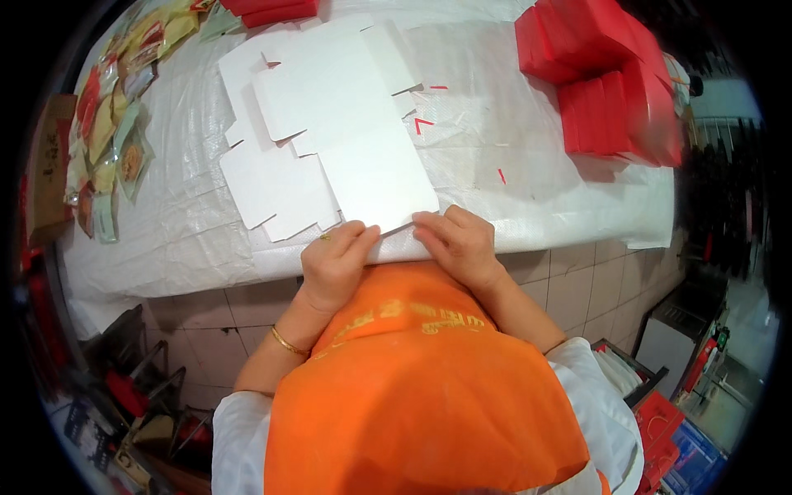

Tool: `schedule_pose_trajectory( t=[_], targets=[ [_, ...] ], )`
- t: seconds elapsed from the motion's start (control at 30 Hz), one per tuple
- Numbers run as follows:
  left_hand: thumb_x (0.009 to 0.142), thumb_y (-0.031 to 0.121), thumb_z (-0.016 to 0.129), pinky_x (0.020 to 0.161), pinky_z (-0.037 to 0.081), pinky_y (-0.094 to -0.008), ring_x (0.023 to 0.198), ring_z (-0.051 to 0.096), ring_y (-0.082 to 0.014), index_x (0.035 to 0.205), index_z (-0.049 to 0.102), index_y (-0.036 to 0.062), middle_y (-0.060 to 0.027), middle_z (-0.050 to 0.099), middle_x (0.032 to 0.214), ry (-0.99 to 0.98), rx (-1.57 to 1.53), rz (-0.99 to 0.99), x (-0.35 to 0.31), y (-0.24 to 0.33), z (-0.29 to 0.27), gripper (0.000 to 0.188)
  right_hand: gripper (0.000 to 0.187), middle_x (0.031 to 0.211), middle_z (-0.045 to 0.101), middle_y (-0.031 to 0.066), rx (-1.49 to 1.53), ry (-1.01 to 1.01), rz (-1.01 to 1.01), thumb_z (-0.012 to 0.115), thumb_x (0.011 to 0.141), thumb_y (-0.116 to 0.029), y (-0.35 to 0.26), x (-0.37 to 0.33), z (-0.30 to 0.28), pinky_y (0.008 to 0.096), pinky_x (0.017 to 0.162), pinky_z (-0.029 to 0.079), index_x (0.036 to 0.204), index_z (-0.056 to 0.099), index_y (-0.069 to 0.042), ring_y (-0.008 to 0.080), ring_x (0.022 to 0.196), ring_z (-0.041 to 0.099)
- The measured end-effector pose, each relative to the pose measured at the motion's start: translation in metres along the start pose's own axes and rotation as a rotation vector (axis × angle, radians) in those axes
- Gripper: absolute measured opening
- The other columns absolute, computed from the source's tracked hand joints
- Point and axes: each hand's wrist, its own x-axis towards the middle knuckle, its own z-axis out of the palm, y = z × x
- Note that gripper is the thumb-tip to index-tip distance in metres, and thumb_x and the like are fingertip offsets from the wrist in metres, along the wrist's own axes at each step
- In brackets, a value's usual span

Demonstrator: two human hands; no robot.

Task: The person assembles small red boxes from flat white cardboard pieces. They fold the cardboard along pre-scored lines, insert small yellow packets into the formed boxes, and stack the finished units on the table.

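Note:
A flat white cardboard box blank (375, 161) with cut tabs and flaps lies over other blanks at the table's near edge. My left hand (337, 257) pinches the near edge of the top blank at its left corner, fingers curled in. At the right corner of that same edge my right hand (458, 241) grips it between thumb and fingers. Underneath, to the left, another white blank (280, 191) shows its notched edge. The undersides of the held panel are hidden.
Red boxes (606, 107) are stacked at the right. Small clear packets (115, 124) line the left side, beside a brown carton (51, 169). Red scraps (423, 124) lie on the white sheet covering the table (495, 198). More red boxes (268, 11) sit at the far edge.

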Motion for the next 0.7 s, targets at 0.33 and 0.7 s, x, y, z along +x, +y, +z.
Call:
schedule_pose_trajectory(
  t=[0.33,0.7],
  targets=[
    [0.071,0.002,0.076,0.058,0.048,-0.0292,0.069,0.06,-0.0192,0.093,0.073,0.0076,-0.0028,0.066,0.086,-0.011,0.109,0.039,0.008,-0.002,-0.012,0.022,0.019,0.084,0.057,0.0023,-0.091,-0.016,-0.561,0.065,0.076,-0.01,0.008,0.045,0.005,0.0327,0.068,0.048,0.095,0.066,-0.008,0.0206,0.079,0.058],
    [0.072,0.001,0.073,0.066,0.051,-0.0331,0.076,0.063,-0.0223,0.094,0.07,0.0037,-0.0047,0.064,0.085,-0.146,0.083,0.074,0.016,-0.012,0.007,0.022,0.012,0.084,0.058,0.0061,0.072,-0.291,-0.351,0.069,0.081,-0.009,0.012,0.06,0.011,0.0371,0.07,0.051,0.092,0.063,-0.007,0.0263,0.082,0.058]
  ],
)
